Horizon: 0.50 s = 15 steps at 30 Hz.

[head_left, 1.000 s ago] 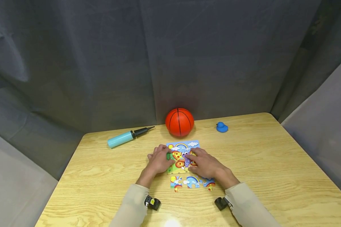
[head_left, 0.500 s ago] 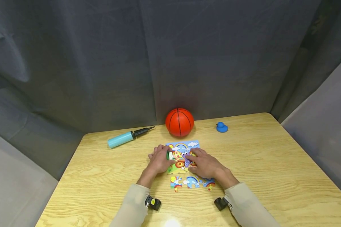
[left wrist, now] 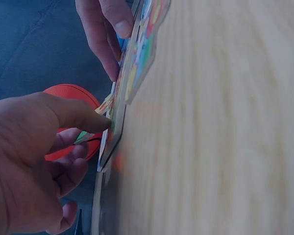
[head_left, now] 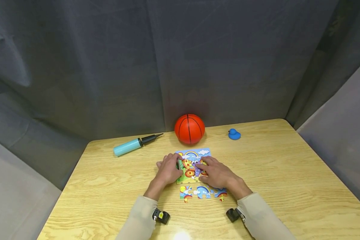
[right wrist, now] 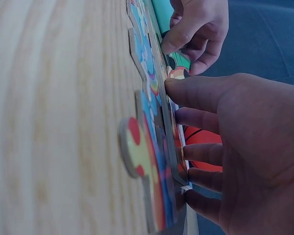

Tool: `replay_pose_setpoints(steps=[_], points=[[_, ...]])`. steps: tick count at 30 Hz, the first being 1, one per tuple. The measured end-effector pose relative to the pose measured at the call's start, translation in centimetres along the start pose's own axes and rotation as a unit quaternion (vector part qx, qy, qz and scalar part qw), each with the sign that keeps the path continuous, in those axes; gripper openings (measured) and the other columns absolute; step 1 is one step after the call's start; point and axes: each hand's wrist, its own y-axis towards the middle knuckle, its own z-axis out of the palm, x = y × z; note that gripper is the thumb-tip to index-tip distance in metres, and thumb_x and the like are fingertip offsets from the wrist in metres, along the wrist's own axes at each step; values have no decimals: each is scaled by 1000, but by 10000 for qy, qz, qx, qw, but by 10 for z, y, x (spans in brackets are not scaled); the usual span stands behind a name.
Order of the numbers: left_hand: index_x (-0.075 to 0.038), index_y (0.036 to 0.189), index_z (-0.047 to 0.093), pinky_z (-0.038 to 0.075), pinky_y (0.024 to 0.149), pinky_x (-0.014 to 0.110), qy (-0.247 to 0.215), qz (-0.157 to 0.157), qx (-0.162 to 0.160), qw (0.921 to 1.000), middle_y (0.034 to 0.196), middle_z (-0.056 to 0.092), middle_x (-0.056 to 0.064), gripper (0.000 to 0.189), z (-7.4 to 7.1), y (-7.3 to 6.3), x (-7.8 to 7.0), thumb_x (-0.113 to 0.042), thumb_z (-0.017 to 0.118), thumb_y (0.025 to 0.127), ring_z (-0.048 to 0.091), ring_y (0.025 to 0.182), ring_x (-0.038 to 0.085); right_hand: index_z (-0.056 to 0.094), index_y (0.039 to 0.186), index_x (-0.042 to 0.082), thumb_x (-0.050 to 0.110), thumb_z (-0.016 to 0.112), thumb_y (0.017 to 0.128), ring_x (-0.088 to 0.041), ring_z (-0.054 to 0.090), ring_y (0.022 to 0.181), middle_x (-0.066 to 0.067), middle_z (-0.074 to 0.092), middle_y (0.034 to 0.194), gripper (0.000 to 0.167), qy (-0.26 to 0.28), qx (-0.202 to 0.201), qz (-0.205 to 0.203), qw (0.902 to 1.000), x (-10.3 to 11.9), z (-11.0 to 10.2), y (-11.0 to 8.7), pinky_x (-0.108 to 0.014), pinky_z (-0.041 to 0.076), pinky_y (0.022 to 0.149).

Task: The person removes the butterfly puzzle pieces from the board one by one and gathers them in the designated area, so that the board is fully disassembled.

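A butterfly jigsaw puzzle (head_left: 185, 180) lies in its flat tray on the table, between both hands. My left hand (head_left: 168, 170) is at the puzzle's left side and holds a green and yellow puzzle piece (right wrist: 181, 61) by its edges. That piece is tilted up from the picture, as both wrist views show. My right hand (head_left: 218, 174) rests on the right part of the puzzle with fairly straight fingers, covering some of the butterfly. Several loose, partly joined puzzle pieces (head_left: 203, 192) lie in a row just in front of the tray; the right hand hides some of them.
Behind the puzzle sits an orange-red toy basketball (head_left: 189, 129). A light-blue hand pump (head_left: 127, 147) with a black nozzle lies at the back left, and a blue rubber duck (head_left: 234, 134) at the back right. Dark cloth (head_left: 123, 73) hangs behind the table.
The puzzle piece under my left hand has come up from lying flat and now stands tilted in the fingers. My right hand has stayed in place.
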Motion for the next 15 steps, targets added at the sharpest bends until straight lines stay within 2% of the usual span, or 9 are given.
replay_pose_setpoints(steps=[3, 7, 15], points=[[-19, 115, 60, 27, 88, 47, 59, 68, -178, 9998, 110, 56, -1, 45, -1, -3, 1, -23, 79, 75, 48, 107, 20, 49, 143, 20, 40, 58, 94, -34, 27, 145, -14, 35, 154, 53, 13, -11, -20, 10000, 0, 0, 0, -52, 29, 113], [-19, 114, 62, 27, 87, 46, 22, 261, -342, 9991, 109, 57, -3, 44, -4, -9, 3, -30, 80, 76, 49, 101, 18, 49, 143, 20, 40, 58, 94, -34, 27, 145, -14, 34, 154, 53, 55, -17, -25, 10000, -1, -1, 0, -53, 29, 113], [-20, 116, 63, 27, 81, 40, -25, 601, -367, 9975, 110, 60, -5, 44, -10, -26, 3, -26, 79, 75, 49, 95, 15, 48, 143, 19, 39, 58, 94, -34, 27, 145, -14, 35, 154, 53, 82, -22, -42, 10000, -1, -1, 0, -53, 28, 113]])
